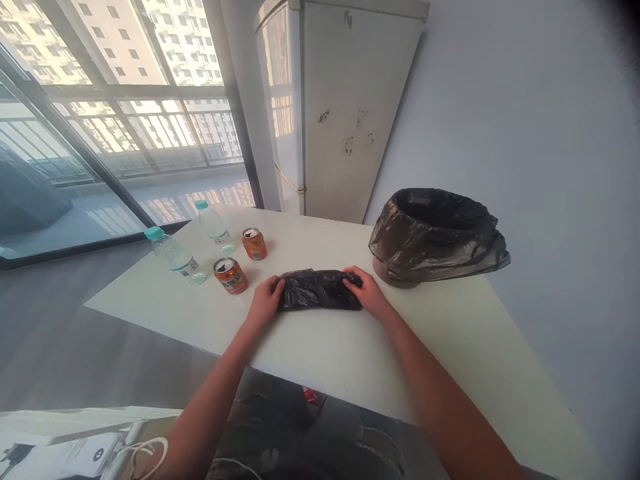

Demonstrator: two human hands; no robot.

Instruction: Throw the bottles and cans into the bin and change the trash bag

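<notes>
Both hands grip a folded or rolled bundle of black plastic bags (320, 291) at the front middle of the table. My left hand (265, 298) closes around its left end, thumb on top. At the opposite end, my right hand (367, 292) pinches the plastic between thumb and fingers. To the right stands a trash bin (400, 283) lined with a black garbage bag (425, 240), whose edge hangs over the rim; most of the bin is covered. Left of my hands are two orange drink cans (231, 276), (255, 244) standing upright.
Two clear plastic bottles with green caps, one nearer (175, 257) and one farther (213, 227), stand at the table's left. A white fridge (355, 120) is behind the white table (320, 353). Glass doors are on the left, a wall on the right.
</notes>
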